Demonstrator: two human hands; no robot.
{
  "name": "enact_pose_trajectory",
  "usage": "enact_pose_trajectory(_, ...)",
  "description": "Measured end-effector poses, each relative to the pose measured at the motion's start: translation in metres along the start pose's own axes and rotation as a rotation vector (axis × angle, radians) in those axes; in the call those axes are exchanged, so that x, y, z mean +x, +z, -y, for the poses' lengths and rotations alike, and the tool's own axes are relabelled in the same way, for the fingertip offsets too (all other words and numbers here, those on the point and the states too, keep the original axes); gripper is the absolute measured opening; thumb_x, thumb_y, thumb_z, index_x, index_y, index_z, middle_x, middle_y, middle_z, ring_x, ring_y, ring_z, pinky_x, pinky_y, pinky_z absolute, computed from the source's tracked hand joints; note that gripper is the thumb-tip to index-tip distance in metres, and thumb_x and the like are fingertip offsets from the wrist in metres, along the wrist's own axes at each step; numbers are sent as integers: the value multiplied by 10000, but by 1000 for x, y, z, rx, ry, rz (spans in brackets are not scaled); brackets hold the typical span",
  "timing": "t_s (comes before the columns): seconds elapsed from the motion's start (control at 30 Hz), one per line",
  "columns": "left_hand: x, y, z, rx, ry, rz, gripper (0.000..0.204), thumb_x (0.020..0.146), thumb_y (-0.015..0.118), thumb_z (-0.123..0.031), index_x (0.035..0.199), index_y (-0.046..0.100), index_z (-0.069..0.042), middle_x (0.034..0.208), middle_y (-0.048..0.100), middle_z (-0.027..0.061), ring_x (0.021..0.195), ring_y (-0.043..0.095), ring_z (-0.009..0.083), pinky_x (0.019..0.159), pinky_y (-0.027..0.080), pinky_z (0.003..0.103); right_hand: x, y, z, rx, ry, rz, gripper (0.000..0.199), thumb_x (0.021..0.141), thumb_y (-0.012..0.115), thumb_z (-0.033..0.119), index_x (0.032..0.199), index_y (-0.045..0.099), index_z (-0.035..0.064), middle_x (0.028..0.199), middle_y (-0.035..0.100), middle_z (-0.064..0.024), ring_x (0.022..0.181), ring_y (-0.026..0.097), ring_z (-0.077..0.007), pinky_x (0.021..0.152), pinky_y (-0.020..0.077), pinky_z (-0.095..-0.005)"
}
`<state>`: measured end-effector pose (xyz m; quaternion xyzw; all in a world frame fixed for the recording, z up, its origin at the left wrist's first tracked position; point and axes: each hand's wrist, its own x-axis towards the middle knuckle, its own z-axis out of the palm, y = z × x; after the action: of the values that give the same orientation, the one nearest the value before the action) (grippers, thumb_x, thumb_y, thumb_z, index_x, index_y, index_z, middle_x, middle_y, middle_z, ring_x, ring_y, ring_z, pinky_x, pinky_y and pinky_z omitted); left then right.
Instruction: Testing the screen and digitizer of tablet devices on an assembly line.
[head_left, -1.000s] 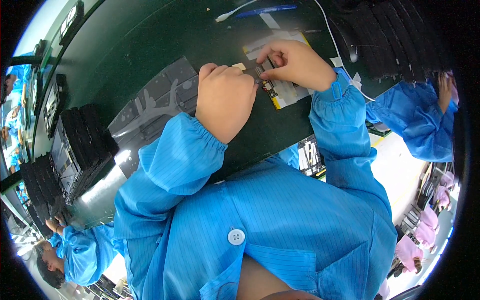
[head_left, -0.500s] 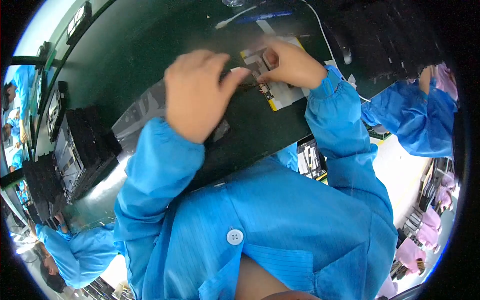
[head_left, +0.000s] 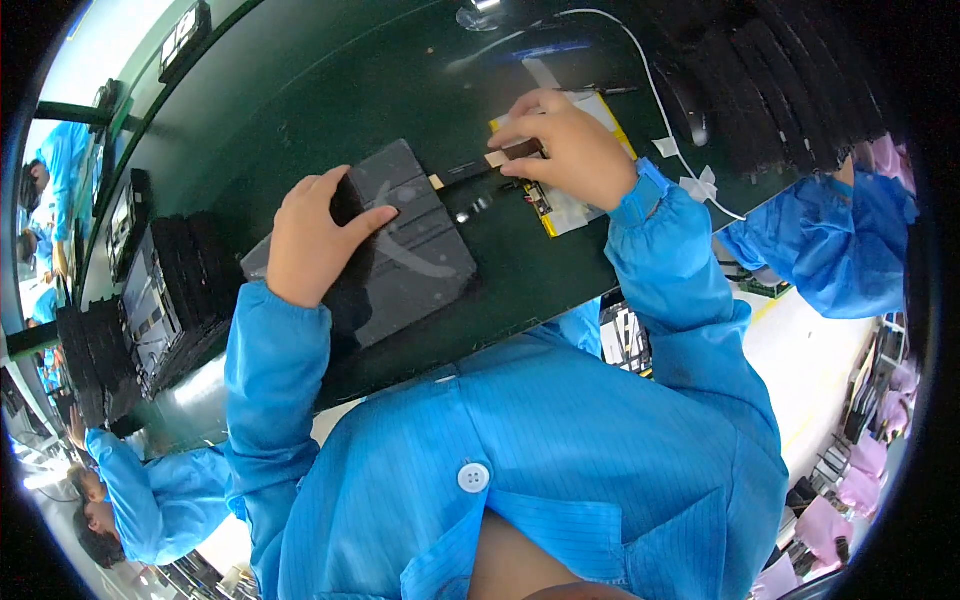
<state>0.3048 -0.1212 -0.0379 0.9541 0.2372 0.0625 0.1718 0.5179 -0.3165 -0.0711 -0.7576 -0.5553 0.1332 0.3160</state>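
My left hand (head_left: 315, 238) is closed on the upper left edge of a dark flat panel (head_left: 425, 265), its thumb lying on the surface. Smeary pale reflections cross that panel. A narrow dark ribbon cable (head_left: 465, 174) runs from the panel's upper right edge toward my right hand (head_left: 578, 150). That hand is pinched around the cable's wider dark end (head_left: 522, 150), which has a tan tip. Beneath it lies a flat electronic assembly (head_left: 572, 217) with white and yellow edges and small parts along one side, partly covered by my hand.
A blue pen (head_left: 550, 50) and a white cable (head_left: 640, 60) lie beyond. Dark stacked panels stand at left (head_left: 165, 300) and a dark stack (head_left: 790, 90) at far right. Co-workers in blue sit on both sides, a sleeve (head_left: 810, 240) at right. The table's near edge borders my body.
My left hand has moved left and down onto the dark panel, which now shows with its ribbon cable stretched to the right. My right hand stays over the assembly, now pinching the cable end.
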Motion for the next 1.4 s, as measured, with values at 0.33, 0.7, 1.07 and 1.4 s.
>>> enact_pose_trajectory(0.33,20,10,-65,-111,399,-72,398,726,683,-206,1072,586,-35,1032,583,162,976,541,338,858,431,388,-3,-29,-11,507,231,277,275,832,617,236,1050,651,74,867,640,-55,684,549,-87,576,446,-217)
enact_pose_trajectory(0.7,46,56,-107,-200,483,-141,165,743,648,-128,873,625,-29,815,588,135,760,579,307,672,472,372,-6,-28,-17,777,293,263,387,865,552,141,1226,444,56,825,585,-36,624,489,-63,494,399,-204)
enact_pose_trajectory(1.07,41,49,-86,-198,371,11,166,711,674,-96,836,630,3,765,583,142,704,589,271,628,473,346,-7,-30,-15,557,268,189,359,863,576,229,1153,511,26,757,561,-47,639,516,-88,571,426,-246)
enact_pose_trajectory(1.4,44,55,-84,-135,427,5,159,690,678,-114,803,640,-9,746,589,137,710,583,294,641,465,376,-7,-26,-17,543,285,200,348,849,594,251,1110,543,27,742,554,-35,619,513,-84,541,423,-241)
